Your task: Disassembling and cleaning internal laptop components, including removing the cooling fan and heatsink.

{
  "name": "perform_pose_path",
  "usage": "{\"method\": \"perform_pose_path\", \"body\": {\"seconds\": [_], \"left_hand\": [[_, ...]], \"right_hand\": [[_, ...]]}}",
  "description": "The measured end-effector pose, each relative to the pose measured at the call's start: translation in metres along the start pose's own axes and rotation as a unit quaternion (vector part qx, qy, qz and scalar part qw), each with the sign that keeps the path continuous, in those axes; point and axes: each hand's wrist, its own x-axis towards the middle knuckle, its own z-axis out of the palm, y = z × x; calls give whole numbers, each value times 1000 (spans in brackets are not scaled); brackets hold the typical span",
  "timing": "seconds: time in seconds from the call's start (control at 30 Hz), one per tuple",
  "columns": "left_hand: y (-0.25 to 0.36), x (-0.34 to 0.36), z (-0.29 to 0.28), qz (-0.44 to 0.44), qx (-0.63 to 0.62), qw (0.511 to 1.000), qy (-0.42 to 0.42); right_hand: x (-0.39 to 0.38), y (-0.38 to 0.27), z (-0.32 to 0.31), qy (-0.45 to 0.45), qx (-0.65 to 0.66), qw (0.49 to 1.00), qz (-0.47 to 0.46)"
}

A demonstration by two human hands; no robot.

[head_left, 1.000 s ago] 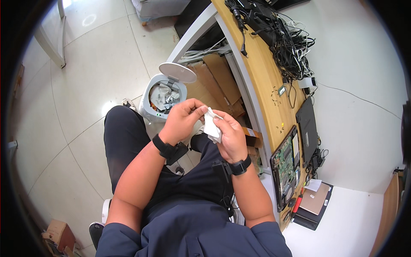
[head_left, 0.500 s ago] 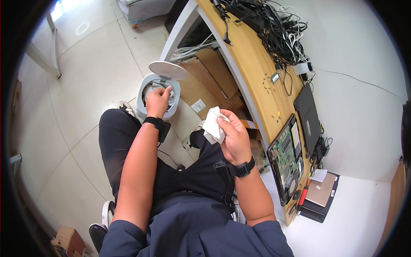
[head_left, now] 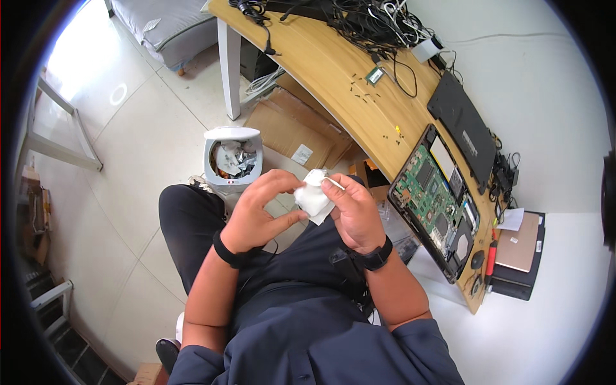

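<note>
A crumpled white tissue (head_left: pixel 314 197) is pinched between the thumb and fingers of my right hand (head_left: pixel 358 215), above my lap. My left hand (head_left: pixel 256 208) is at the tissue's left side, thumb and fingers spread apart; its fingertips come close to the edge, and whether they touch it I cannot tell. Beyond my left knee stands a small white trash bin (head_left: pixel 210 168) with its lid (head_left: pixel 232 133) raised. Crumpled paper and shiny wrappers (head_left: pixel 236 159) fill it.
On my right, a wooden desk (head_left: pixel 333 96) carries an opened laptop with its green circuit board (head_left: pixel 427 186) bare, a black laptop cover (head_left: pixel 463 131), several small screws, a memory module (head_left: pixel 375 76) and tangled cables (head_left: pixel 366 29). Flattened cardboard (head_left: pixel 276 125) lies beneath. A red-handled screwdriver (head_left: pixel 491 256) rests near the corner.
My left hand has come out of the trash bin and moved back to the tissue in my right hand. The view has turned, showing more of the desk and the bin's contents.
</note>
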Motion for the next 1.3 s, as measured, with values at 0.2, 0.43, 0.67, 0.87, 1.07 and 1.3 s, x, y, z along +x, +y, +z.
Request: {"method": "perform_pose_path", "body": {"seconds": [0.2, 0.43, 0.67, 0.87, 1.07, 1.3], "left_hand": [[16, -8, 9, 82, 103, 991, 23], [47, -19, 22, 24, 14, 999, 31], [69, -21, 30, 2, 30, 999, 18], [76, -31, 28, -78, -79, 992, 63], [69, -38, 26, -75, -97, 990, 65], [77, -36, 37, -40, -10, 998, 37]], "right_hand": [[-27, -10, 0, -29, -139, 989, -32], [-53, -15, -21, -45, -343, 912, -219], [-71, -31, -18, -108, -160, 974, -120], [-75, -28, -20, -121, -153, 974, -114], [-83, -32, -23, -129, -246, 959, -62], [-80, -35, -11, -132, -113, 978, -116]]}}
